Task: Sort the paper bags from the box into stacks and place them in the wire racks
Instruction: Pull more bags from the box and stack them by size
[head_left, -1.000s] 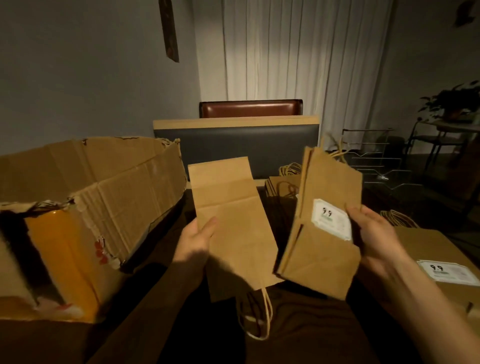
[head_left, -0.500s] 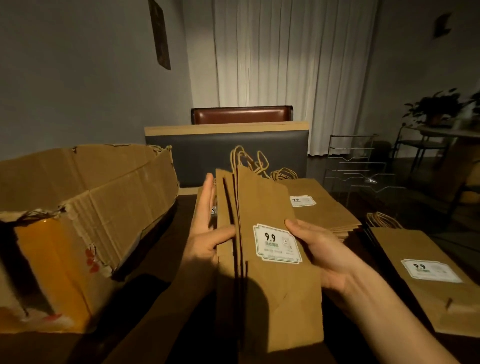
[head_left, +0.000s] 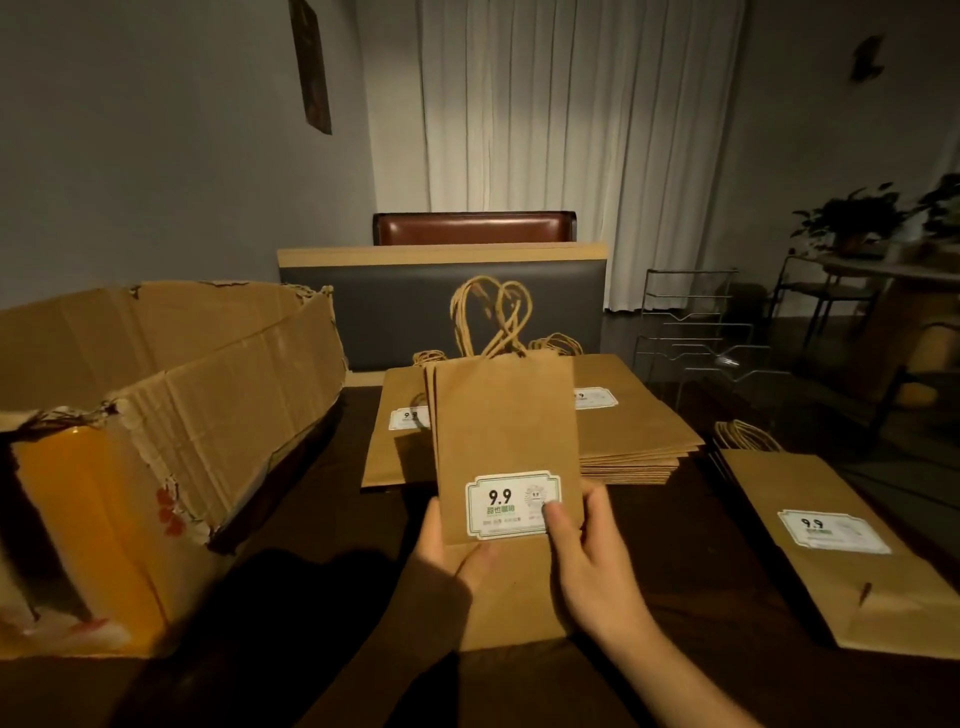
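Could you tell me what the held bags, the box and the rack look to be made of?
Held bags: matte brown kraft paper, by the flat creased faces, with twisted cord handles, likely paper, and a glossier white label.
Box: corrugated cardboard; torn edges show fluting.
Wire rack: thin metal wire, apparently, with a dull grey sheen.

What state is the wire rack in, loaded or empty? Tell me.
Empty as far as visible: the wire rack shows only bare wires, with no bags in its slots.

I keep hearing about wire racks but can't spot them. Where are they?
The wire racks stand empty at the right rear of the head view, beyond the tall stack of bags and beside the dark bench back.
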